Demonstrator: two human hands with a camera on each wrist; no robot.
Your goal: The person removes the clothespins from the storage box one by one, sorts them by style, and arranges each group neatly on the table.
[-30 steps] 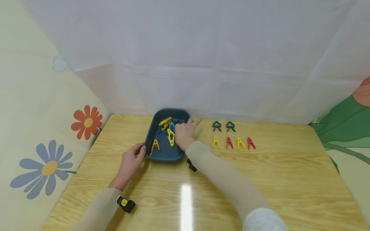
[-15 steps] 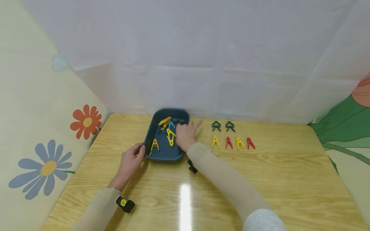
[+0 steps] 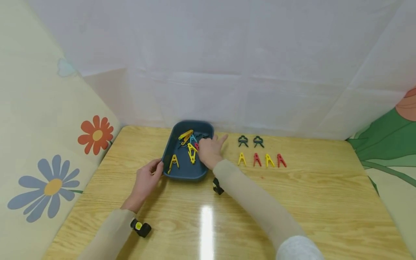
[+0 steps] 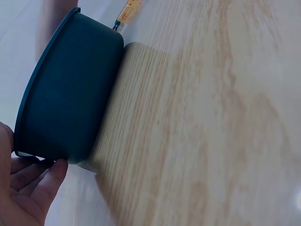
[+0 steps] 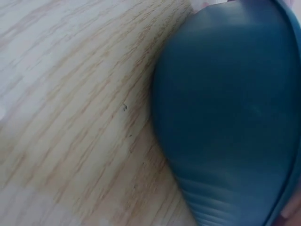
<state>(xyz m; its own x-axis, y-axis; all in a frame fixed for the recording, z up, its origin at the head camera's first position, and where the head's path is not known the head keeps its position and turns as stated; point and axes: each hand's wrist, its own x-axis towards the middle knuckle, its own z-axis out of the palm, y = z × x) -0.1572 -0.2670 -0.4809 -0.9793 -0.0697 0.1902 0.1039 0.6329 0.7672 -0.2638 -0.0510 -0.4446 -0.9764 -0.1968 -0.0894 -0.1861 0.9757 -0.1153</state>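
My left hand [image 3: 146, 180] grips the near-left corner of a dark blue plastic bin [image 3: 186, 176]. In the left wrist view its fingers [image 4: 51, 183] lie under the bin's outer wall. My right hand [image 3: 210, 151] reaches over the right rim, fingertips down inside and mostly hidden, other fingers spread upward. At those fingertips a red clothespin [image 3: 196, 146] shows, pinched by the hand. Also in the bin lie several yellow clothespins [image 3: 191, 153], a light blue one [image 3: 193, 138] and dark clips [image 3: 203, 136]. The right wrist view shows chiefly the bin's outside.
Right of the bin, two dark green clips [image 3: 243, 141] stand in a row. Below them is a row of yellow and red clothespins [image 3: 257, 159]. The wooden table [image 3: 292, 209] meets a white sheet [image 3: 208, 72] behind, and flowered cloth hangs at both sides.
A red clothespin has come into sight beside my right fingertips, and that hand has shifted very slightly right. My left hand keeps its hold on the bin.
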